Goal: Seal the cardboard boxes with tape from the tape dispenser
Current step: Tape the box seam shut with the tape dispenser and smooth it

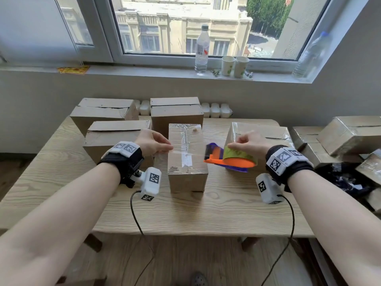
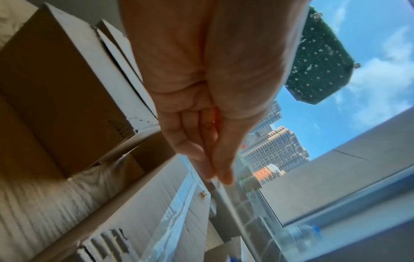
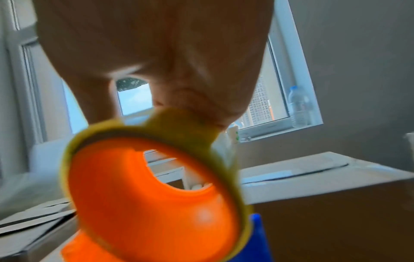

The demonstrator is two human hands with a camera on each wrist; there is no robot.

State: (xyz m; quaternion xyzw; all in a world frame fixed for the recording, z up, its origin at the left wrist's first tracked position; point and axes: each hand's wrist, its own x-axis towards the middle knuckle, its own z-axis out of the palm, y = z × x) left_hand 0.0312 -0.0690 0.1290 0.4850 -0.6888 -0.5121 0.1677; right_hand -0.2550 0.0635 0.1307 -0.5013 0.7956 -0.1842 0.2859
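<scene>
A narrow cardboard box (image 1: 186,159) with clear tape along its top seam stands in the middle of the wooden table (image 1: 185,215). A strip of clear tape (image 1: 186,152) stretches across the box above its top. My left hand (image 1: 153,142) pinches the tape's free end (image 2: 220,184) at the box's left edge. My right hand (image 1: 250,142) grips the orange and blue tape dispenser (image 1: 228,159) with its yellow-green roll (image 3: 156,177), held just right of the box.
Three untaped boxes (image 1: 115,139) sit at the back left and a taped box (image 1: 259,137) behind my right hand. More boxes (image 1: 346,137) pile up at the right. Bottles (image 1: 201,50) and paper cups (image 1: 235,66) stand on the windowsill.
</scene>
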